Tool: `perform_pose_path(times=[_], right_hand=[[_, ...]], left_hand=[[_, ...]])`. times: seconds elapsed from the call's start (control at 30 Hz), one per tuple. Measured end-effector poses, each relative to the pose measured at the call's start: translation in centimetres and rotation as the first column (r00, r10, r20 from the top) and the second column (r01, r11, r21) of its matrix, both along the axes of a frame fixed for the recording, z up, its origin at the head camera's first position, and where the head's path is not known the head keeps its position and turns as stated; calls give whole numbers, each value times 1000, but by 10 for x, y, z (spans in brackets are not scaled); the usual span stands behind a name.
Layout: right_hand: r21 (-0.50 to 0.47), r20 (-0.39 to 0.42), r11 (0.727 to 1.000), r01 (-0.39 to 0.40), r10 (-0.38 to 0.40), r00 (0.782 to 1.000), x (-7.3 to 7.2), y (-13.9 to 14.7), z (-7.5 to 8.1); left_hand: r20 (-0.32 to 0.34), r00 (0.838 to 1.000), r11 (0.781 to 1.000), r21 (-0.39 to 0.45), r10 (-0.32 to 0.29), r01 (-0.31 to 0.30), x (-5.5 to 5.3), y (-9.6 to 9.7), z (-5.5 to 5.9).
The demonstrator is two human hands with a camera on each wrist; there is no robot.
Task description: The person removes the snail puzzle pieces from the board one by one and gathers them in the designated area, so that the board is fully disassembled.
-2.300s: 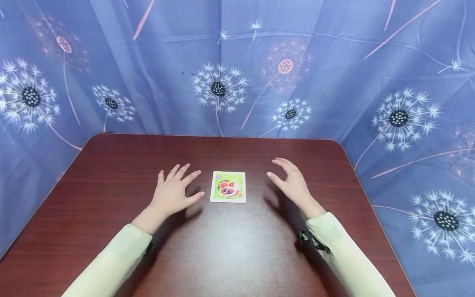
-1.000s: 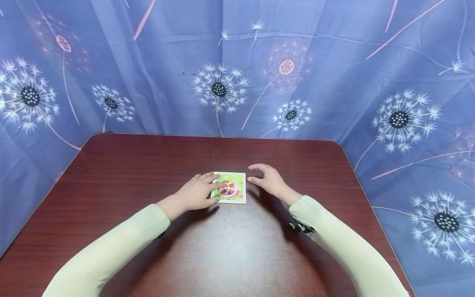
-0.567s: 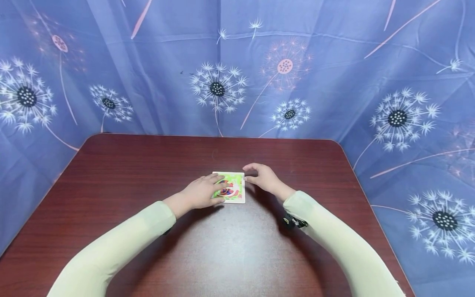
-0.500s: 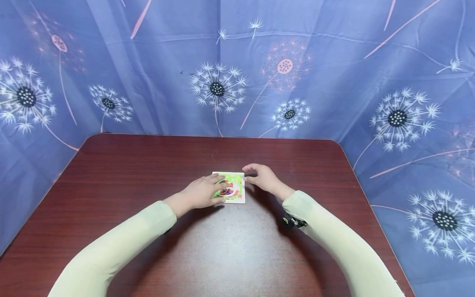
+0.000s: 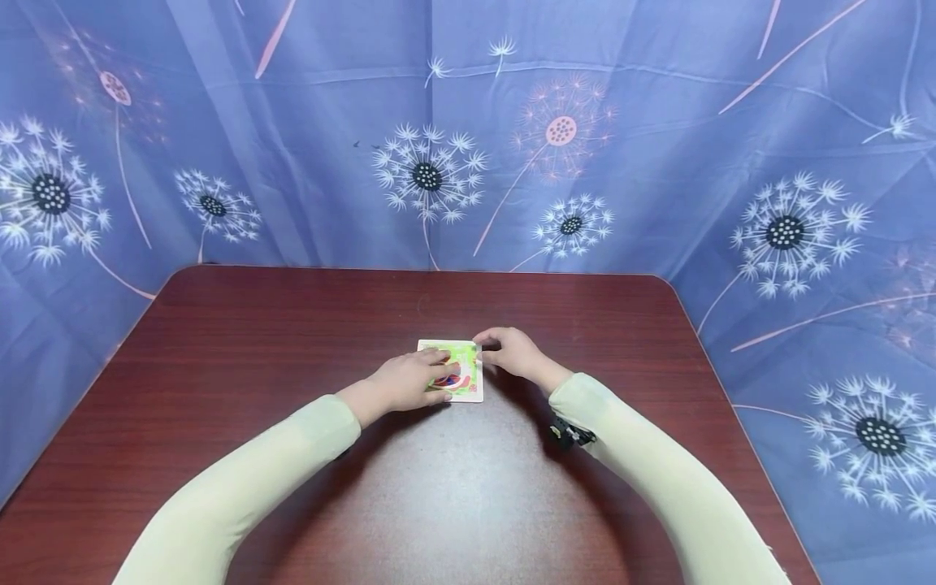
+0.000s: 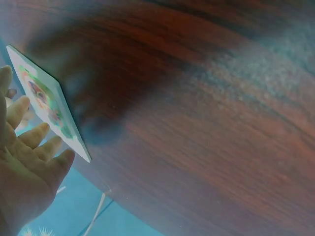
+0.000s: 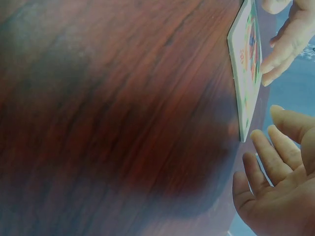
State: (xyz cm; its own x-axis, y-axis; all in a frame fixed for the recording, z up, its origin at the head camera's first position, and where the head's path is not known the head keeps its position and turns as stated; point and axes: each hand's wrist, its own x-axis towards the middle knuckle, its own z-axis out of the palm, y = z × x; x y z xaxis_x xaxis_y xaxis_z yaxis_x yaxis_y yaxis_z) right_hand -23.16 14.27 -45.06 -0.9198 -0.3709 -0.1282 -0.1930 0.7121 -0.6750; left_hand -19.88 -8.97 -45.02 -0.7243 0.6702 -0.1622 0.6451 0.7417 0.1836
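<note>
A thin square picture board (image 5: 473, 380) with a white border and a green, red and blue picture lies flat on the table. My left hand (image 5: 408, 382) reaches over its left part, fingers spread and mostly straight, covering some of the picture. Whether those fingertips touch the surface I cannot tell. At the board's upper right corner is my right hand (image 5: 515, 353), thumb and fingers apart. In the right wrist view a small gap shows between the right hand (image 7: 280, 182) and the board (image 7: 239, 54). The left wrist view has the left hand (image 6: 29, 167) beside the board's face (image 6: 59, 101).
The dark red wooden table (image 5: 256, 325) has rounded far corners. A blue curtain (image 5: 314, 146) with dandelion prints hangs behind it and along both sides. A black strap device (image 5: 570, 432) sits at the right wrist.
Both hands have come inward from either side of the board. The left has moved right, over the picture; the right has moved left to the upper right corner. The board stays in place.
</note>
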Motion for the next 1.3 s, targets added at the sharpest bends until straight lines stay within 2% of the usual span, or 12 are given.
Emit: perform_pose_path(times=[0.33, 0.47, 0.57, 0.67, 0.77, 0.87, 0.93, 1.17, 1.3], right_hand=[[30, -5, 999, -15, 15, 1000, -1, -4, -3], [113, -33, 993, -43, 47, 998, -2, -7, 0], [228, -91, 970, -86, 110, 990, -1, -9, 4], [324, -148, 938, -125, 181, 972, 0, -12, 8], [376, -180, 914, -156, 237, 955, 2, -13, 11], [387, -187, 905, -178, 266, 946, 4, -12, 11], [381, -200, 906, -185, 276, 940, 5, -10, 9], [275, -202, 950, -149, 209, 957, 8, -5, -1], [266, -208, 952, -154, 213, 955, 7, -6, -2]], left_hand=[[-9, 1000, 1000, -26, -3, 2, 1, 3, 0], [-12, 1000, 1000, -25, -6, 6, 1, 3, 0], [1, 1000, 999, -33, -8, 8, 2, 2, 0], [-7, 1000, 999, -47, -25, 24, 1, 2, 0], [-26, 999, 997, -62, -47, 45, 1, 0, 0], [-46, 997, 995, -74, -66, 62, 0, -1, 0], [-58, 996, 994, -80, -73, 68, 0, -1, 0], [-98, 991, 994, -63, -95, 89, -1, 0, -4], [-122, 988, 995, -43, -93, 89, -1, -2, -7]])
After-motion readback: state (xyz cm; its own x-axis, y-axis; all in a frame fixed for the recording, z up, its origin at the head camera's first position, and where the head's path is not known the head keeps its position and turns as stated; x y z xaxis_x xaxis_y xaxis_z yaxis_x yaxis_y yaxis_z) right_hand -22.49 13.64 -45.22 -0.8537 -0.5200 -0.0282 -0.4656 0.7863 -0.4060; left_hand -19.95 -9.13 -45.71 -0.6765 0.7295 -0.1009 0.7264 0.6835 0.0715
